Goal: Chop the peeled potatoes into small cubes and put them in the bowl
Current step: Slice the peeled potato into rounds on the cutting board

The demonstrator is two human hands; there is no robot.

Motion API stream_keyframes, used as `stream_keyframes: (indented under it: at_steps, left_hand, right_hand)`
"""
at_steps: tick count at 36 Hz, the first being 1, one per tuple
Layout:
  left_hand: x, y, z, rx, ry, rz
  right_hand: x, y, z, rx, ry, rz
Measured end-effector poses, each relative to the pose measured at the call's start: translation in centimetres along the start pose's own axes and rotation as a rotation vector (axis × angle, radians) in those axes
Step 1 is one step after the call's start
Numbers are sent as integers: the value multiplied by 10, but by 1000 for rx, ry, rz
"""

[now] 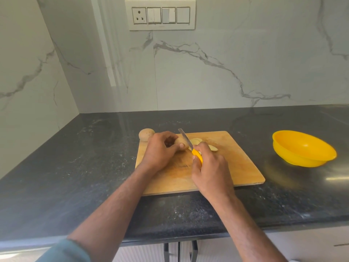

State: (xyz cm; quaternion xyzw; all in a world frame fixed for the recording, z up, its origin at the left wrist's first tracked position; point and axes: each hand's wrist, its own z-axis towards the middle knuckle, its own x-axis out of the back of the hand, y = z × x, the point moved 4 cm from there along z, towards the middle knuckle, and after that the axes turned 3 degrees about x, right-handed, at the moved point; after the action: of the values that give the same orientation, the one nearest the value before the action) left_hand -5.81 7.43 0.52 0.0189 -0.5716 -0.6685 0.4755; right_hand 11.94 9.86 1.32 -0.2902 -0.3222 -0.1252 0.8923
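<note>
On the wooden cutting board (236,163) my left hand (160,150) grips a potato (181,141) and steadies it. My right hand (209,167) holds a yellow-handled knife (186,138), whose blade rests against the potato's right end. A few pale slices (196,141) lie on the board just right of the blade, partly hidden by my right hand. A second whole potato (146,134) sits at the board's far left corner. The yellow bowl (302,147) stands on the counter to the right and looks empty.
The dark speckled counter (85,167) runs into a corner at the left, with marble walls behind. A switch panel (160,15) is mounted high on the back wall. The counter's front edge lies below my forearms, with cabinet fronts under it.
</note>
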Motion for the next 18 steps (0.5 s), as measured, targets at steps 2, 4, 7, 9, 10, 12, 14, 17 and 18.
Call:
stream_keyframes:
  at_steps: [2,4,7,9,10,12,14,17,18]
  left_hand:
    - [0,0,1,3,0,16]
    - [1,0,1,3,2,25]
    - [2,2,0,4,16,48]
    - [2,2,-1,9,30,33]
    - [2,3,-1,10,33,27]
    - [2,4,-1,6,23,22]
    - [1,4,-2,9,-4,11]
    - [1,1,-1,31,2,24]
    - [1,-1,0,44,14,27]
  right_hand:
    - [0,0,0,-5,-1,3]
    - [0,0,0,-6,-9,5]
    - [0,0,0,-11,-9,4]
    - [-1,1,0,-16,-13,0]
    - [-1,1,1,-17,-20,-3]
    - [-1,1,0,-22,-34,-10]
    - [-1,1,0,-31,-44,-16]
    - [-1,1,0,-36,-39,-9]
    - [-1,1,0,-35,-36,-5]
